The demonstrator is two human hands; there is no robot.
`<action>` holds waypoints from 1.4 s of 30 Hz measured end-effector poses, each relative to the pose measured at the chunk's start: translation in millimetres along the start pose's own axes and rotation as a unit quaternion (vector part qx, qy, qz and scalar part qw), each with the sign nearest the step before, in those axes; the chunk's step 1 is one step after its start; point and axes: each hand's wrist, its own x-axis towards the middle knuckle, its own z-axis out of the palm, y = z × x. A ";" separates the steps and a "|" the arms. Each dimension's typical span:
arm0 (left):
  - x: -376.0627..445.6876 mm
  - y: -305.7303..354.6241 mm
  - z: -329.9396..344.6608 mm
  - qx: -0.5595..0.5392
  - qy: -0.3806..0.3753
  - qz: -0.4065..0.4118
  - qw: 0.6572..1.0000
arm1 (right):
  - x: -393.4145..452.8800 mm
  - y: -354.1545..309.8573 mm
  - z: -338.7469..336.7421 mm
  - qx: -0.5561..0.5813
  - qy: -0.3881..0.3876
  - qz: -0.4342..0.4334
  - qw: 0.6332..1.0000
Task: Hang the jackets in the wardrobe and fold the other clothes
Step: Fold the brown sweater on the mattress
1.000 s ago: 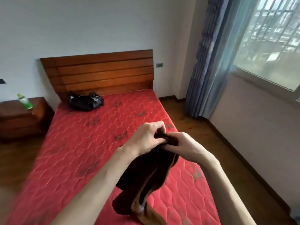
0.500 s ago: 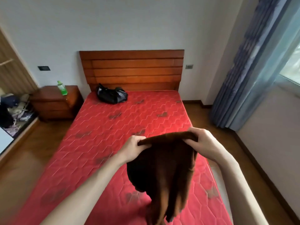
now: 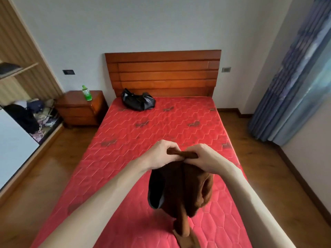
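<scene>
A dark brown garment (image 3: 180, 192) hangs over the near part of the red mattress (image 3: 136, 133), its lower end reaching the bed surface. My left hand (image 3: 162, 154) and my right hand (image 3: 202, 158) both pinch its top edge, close together, at chest height. A black jacket-like bundle (image 3: 138, 102) lies crumpled at the head of the bed by the wooden headboard (image 3: 163, 72). At the far left stands the open wardrobe (image 3: 19, 81) with a pile of clothes (image 3: 34, 113) on its floor.
A wooden nightstand (image 3: 80, 108) with a green bottle (image 3: 86, 93) stands left of the bed. Blue curtains (image 3: 293, 77) hang at the right. Wood floor runs along both sides of the bed.
The view has swung left, bringing the wardrobe into sight. My hands spread the garment's top edge apart, then drew together again so the cloth hangs doubled.
</scene>
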 end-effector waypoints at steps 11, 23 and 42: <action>-54.6 -122.6 0.0 0.002 -0.009 -0.125 0.992 | -4.1 -55.4 -42.4 0.153 0.124 0.027 0.980; -59.2 -133.5 -126.6 -0.126 -0.086 -0.092 0.984 | -8.9 -66.9 9.2 0.181 0.049 0.168 0.968; -69.0 -182.0 -182.3 0.080 0.100 -0.026 0.991 | 24.0 -59.3 -0.6 -0.082 0.285 0.115 0.948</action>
